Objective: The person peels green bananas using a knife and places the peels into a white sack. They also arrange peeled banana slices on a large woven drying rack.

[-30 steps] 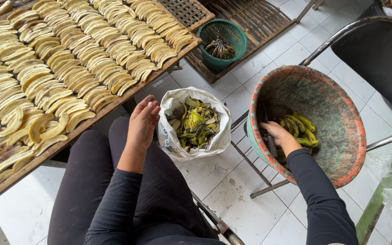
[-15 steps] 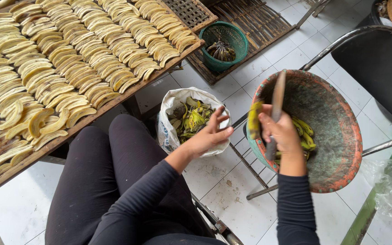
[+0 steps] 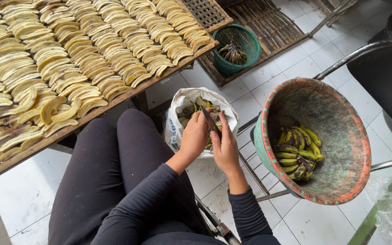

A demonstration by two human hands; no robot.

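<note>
Dark-bladed knife (image 3: 211, 123) is lying clamped between both hands, long axis pointing away from the body; the right hand (image 3: 225, 147) is closing its grip on the handle end, the left hand (image 3: 195, 136) pinching beside it, over the white sack (image 3: 178, 113) of peels, bananas (image 3: 296, 152) waiting in the basin (image 3: 336, 181) to the right.

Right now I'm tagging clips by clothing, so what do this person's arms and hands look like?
Both arms wear long, close-fitting dark sleeves that end at the wrists. The left hand and right hand are bare: no gloves, and no rings, watch or bracelets show. The fingers are uncovered too.
</note>
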